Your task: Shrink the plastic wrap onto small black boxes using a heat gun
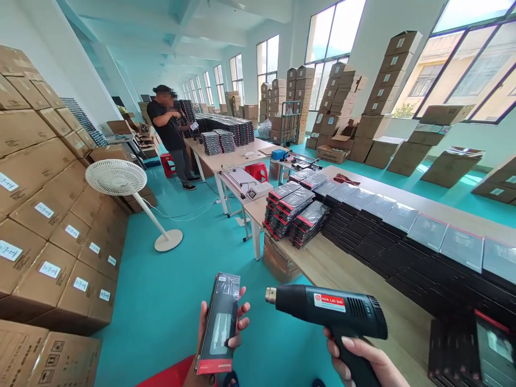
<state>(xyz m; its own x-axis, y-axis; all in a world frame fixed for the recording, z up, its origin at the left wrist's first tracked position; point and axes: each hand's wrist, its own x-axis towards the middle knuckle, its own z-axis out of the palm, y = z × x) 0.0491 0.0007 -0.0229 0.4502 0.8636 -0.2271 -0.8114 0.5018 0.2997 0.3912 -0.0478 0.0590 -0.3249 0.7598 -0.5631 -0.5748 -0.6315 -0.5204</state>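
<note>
My left hand [238, 322] is wrapped round a slim black box [220, 317] with a red end and a clear window, in shiny film. The box stands nearly upright, its windowed face toward me. In my right hand [355, 355] is a black heat gun [326, 305] with a red and white label, gripped by its handle. Its metal nozzle [271, 294] points left toward the box, with a gap between them. Whether the heat gun is running I cannot tell.
Rows of stacked black boxes [382, 236] and wrapped bundles [292, 207] cover much of the wooden table [355, 271]. A white fan [116, 177] stands left, beside piled cartons [44, 215]. A person [171, 134] stands at a farther table. A red stool [165, 374] is below me.
</note>
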